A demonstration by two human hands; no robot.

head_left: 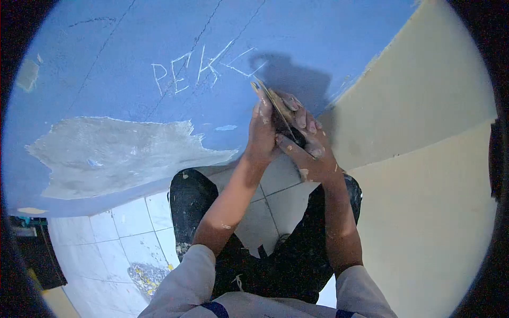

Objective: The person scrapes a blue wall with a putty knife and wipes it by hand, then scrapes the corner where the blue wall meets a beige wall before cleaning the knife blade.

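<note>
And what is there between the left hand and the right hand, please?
In the head view, a thin flat tool lies between the left hand and the right hand.

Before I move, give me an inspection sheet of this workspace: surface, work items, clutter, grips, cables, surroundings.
Surface: blue wall, cracked, with scratched white lettering and a ragged grey patch.
Job's things: thin flat tool, held on edge; type unclear.
Clutter: yellow-speckled patch on the tiled floor, lower left; debris or stain, cannot tell.
Grips: left hand against the tool; right hand closed around it.
Cables: nothing seen.
Surroundings: beige wall to the right; dark objects at the left edge, too dim to identify.
</note>
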